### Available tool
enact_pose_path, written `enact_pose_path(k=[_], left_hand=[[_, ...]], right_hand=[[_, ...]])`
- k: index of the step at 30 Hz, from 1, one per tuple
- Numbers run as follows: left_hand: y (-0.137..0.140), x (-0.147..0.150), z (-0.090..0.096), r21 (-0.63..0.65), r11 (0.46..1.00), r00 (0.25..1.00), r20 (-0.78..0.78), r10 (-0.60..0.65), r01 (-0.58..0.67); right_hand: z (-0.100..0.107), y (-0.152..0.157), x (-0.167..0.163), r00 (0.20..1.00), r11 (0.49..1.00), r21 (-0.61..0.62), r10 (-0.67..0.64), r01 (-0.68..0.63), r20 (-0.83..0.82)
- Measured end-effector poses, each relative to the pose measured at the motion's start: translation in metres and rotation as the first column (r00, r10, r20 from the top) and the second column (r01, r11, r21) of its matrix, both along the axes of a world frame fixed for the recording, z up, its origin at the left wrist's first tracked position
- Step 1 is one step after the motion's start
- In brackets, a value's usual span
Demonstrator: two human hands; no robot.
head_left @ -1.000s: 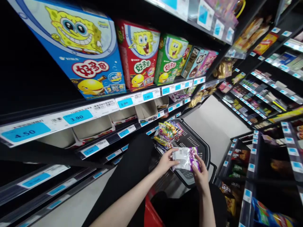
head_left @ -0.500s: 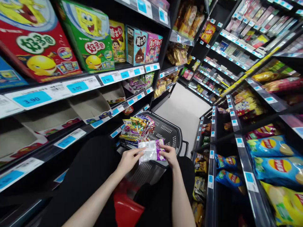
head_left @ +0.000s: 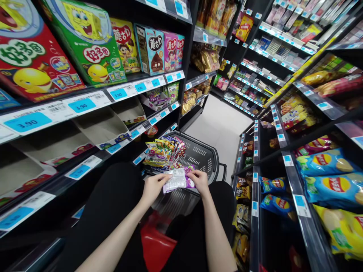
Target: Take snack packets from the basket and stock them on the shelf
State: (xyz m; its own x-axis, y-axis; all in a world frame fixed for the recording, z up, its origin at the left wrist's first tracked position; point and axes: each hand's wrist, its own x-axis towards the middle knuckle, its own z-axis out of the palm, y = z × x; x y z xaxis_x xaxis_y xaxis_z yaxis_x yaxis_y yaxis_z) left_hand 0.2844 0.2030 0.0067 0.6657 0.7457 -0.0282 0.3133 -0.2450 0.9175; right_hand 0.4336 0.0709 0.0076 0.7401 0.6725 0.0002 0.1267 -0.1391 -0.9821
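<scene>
Between my two hands is a small candy packet (head_left: 176, 180), its silvery-white printed side facing up and a purple part with grape pictures at the right. My left hand (head_left: 153, 187) pinches its left edge between thumb and fingers. At the purple end, my right hand (head_left: 200, 181) grips the other edge. The packet is held over the near rim of a dark grey plastic basket (head_left: 211, 151). Several colourful candy packets (head_left: 164, 153) stand bunched in the left part of that basket.
Cardboard trays (head_left: 99, 126) and snack boxes (head_left: 93, 49) fill the left shelves. Chip bags (head_left: 326, 166) line the right shelves. The pale aisle floor (head_left: 224, 117) runs ahead. Below my arms lies something red (head_left: 159, 245) between my dark-clothed legs.
The packet has turned slightly, its right end tipping up, and my right hand has moved a little left and up. The view has shifted a little. Both hands still hold the packet.
</scene>
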Motion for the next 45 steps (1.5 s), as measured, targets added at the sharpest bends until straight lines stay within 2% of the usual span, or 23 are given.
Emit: enact_pose_path(k=[3,6,9,14,18,22,24,27,29,30,35,37,40,42,45], left_hand=[[0.001,0.001,0.001,-0.053,0.990,0.992,-0.005,-0.128,0.128],[-0.001,-0.001,0.003,-0.022,0.980,0.980,-0.024,-0.199,0.198],[-0.004,-0.002,0.005,0.041,0.987,0.988,-0.005,-0.156,0.156],[-0.005,-0.002,0.003,0.032,0.999,1.000,0.003,-0.029,0.029],[-0.002,0.000,0.001,-0.075,0.997,0.999,0.049,0.007,-0.003],[-0.002,-0.001,0.002,-0.229,0.971,0.988,0.149,-0.038,0.072],[-0.004,-0.002,0.004,-0.289,0.948,0.977,0.200,-0.074,0.132],[-0.008,-0.002,0.007,-0.432,0.880,0.969,0.219,-0.111,0.198],[-0.010,-0.002,0.010,-0.493,0.848,0.970,0.228,-0.089,0.194],[-0.010,-0.001,0.011,-0.496,0.851,0.970,0.232,-0.064,0.175],[-0.008,0.001,0.013,-0.413,0.906,0.971,0.239,0.011,0.092],[-0.006,0.001,0.010,-0.317,0.946,0.973,0.229,0.011,0.064],[-0.001,0.000,0.004,-0.096,0.995,0.981,0.191,0.023,-0.005],[0.002,-0.001,0.000,0.009,1.000,0.986,0.164,0.028,-0.030],[0.006,0.000,-0.006,0.031,0.998,0.989,0.142,0.046,-0.051]], right_hand=[[-0.001,-0.003,0.005,1.000,1.000,0.009,-0.011,0.011,0.005],[-0.004,-0.006,0.010,0.998,0.999,0.013,0.051,-0.051,0.036],[-0.007,-0.005,0.009,0.996,0.997,0.000,0.081,-0.081,0.049],[-0.010,0.001,0.001,1.000,1.000,-0.008,-0.005,0.005,0.003],[-0.007,0.002,-0.001,0.999,0.999,-0.008,-0.044,0.044,-0.028],[-0.002,-0.001,-0.002,0.999,1.000,0.001,-0.006,0.006,-0.039],[-0.001,-0.002,-0.003,1.000,1.000,0.013,-0.002,0.002,-0.009],[0.001,-0.002,-0.003,1.000,1.000,0.022,0.003,-0.004,0.023],[0.003,-0.001,-0.005,0.999,0.999,0.026,0.020,-0.020,0.028],[0.004,0.000,-0.006,0.999,0.999,0.030,0.021,-0.023,0.040],[0.007,0.002,-0.012,0.989,0.999,0.037,-0.017,0.011,0.146],[0.008,0.002,-0.016,0.980,1.000,0.014,-0.017,0.015,0.198],[0.011,0.005,-0.022,0.949,1.000,-0.028,-0.001,0.010,0.315],[0.013,0.007,-0.025,0.922,0.999,-0.044,0.017,0.000,0.386],[0.015,0.010,-0.029,0.899,0.999,-0.040,0.017,0.001,0.437]])
